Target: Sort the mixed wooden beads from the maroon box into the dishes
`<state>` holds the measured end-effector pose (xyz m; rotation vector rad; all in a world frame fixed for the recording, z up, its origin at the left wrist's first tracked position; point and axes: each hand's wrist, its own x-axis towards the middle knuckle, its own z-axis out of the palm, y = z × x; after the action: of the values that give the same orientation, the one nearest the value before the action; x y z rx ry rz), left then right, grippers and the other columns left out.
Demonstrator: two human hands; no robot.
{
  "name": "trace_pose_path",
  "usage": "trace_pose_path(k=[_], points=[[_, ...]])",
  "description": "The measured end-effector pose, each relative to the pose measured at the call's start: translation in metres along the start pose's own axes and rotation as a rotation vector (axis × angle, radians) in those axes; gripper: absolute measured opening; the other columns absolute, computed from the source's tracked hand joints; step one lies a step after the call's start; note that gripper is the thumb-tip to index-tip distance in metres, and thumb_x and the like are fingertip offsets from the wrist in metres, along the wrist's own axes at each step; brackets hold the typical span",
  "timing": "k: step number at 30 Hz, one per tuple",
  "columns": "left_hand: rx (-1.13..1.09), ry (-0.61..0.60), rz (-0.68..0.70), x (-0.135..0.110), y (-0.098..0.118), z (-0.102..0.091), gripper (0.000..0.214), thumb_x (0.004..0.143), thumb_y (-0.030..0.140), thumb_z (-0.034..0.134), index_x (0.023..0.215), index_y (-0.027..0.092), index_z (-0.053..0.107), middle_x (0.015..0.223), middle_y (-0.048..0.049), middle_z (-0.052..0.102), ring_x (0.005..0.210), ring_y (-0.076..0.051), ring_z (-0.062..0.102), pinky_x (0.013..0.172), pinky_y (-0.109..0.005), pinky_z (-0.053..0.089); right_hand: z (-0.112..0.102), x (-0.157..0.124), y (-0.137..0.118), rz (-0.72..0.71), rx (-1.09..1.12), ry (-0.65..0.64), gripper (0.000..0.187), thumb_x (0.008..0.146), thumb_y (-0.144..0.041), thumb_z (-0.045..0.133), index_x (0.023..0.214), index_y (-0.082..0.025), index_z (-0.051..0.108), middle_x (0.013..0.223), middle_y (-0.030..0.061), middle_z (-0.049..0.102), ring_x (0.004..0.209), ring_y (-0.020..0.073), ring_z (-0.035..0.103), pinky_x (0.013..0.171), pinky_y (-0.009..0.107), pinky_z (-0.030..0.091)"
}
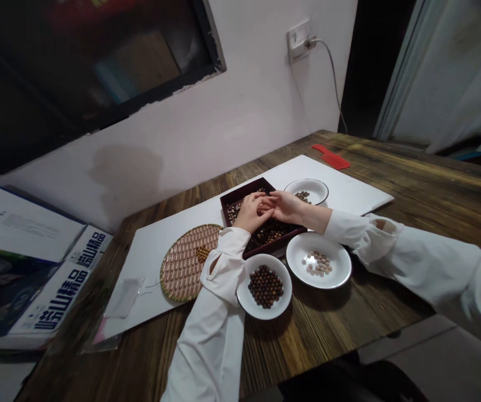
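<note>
My left hand point(249, 213) and right hand point(289, 206) meet fingertip to fingertip above the dark tray point(240, 192) of beads point(270, 231); I can't tell whether they pinch one.

The left hand point(251, 213) and right hand point(290, 206) cover the middle of the dark wooden tray point(240, 195), hiding the beads point(272, 231) beneath them, and whether the fingers hold anything cannot be seen. The left sleeve point(224, 268) hides part of the round woven tray point(182, 262). The right sleeve point(433, 268) runs off the right edge. The print on the white leaflet point(18, 223) is too small to read, and the dark wall pane point(131, 61) shows only a blur
</note>
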<state>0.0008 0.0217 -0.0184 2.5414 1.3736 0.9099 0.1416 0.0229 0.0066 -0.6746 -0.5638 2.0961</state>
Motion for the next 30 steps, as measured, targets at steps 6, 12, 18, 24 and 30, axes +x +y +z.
trace_pose_path(k=[6,12,18,24,30], points=[[-0.034,-0.026,-0.011,0.0008,0.0002,0.0002,0.007,0.076,0.020,0.065,0.082,0.018,0.062,0.115,-0.0087,0.057,0.114,-0.021,0.049,0.102,-0.038,0.037,0.0033,-0.0031,-0.0004,0.003,-0.017,0.003,0.024,0.090,-0.010,0.025,0.088,-0.014,0.049,0.065,0.0042,0.054,0.059,0.0121,0.052,0.053,0.021,0.046],[-0.100,-0.066,0.000,0.0019,0.0026,-0.0026,0.002,0.078,0.017,0.064,0.077,0.018,0.062,0.112,-0.0062,0.063,0.109,-0.019,0.054,0.099,-0.037,0.039,0.0049,-0.0052,-0.0006,0.008,-0.042,0.027,0.024,0.091,-0.012,0.026,0.087,-0.014,0.050,0.059,0.0024,0.052,0.053,0.0114,0.048,0.053,0.020,0.047],[-0.088,-0.077,-0.017,0.0023,0.0048,-0.0055,0.003,0.077,0.016,0.065,0.076,0.019,0.065,0.113,-0.0054,0.063,0.109,-0.020,0.054,0.099,-0.039,0.039,0.0040,-0.0055,-0.0020,0.031,-0.058,0.039,0.024,0.092,-0.013,0.026,0.089,-0.013,0.050,0.062,0.0035,0.053,0.057,0.0121,0.051,0.054,0.021,0.047],[-0.090,-0.063,-0.016,0.0027,0.0043,-0.0044,0.004,0.077,0.016,0.065,0.075,0.018,0.063,0.112,-0.0065,0.064,0.108,-0.019,0.054,0.098,-0.038,0.040,0.0016,-0.0035,-0.0021,0.030,-0.080,0.027,0.023,0.091,-0.013,0.029,0.086,-0.014,0.051,0.061,0.0029,0.052,0.060,0.0123,0.052,0.053,0.020,0.045],[-0.109,-0.020,-0.027,0.0025,0.0055,-0.0055,0.006,0.076,0.013,0.064,0.075,0.018,0.060,0.106,-0.0061,0.064,0.104,-0.018,0.056,0.094,-0.036,0.042,0.0000,0.0000,0.0005,0.002,-0.107,0.017,0.021,0.087,-0.008,0.031,0.080,-0.015,0.050,0.065,0.0033,0.055,0.061,0.0105,0.052,0.055,0.018,0.045]])
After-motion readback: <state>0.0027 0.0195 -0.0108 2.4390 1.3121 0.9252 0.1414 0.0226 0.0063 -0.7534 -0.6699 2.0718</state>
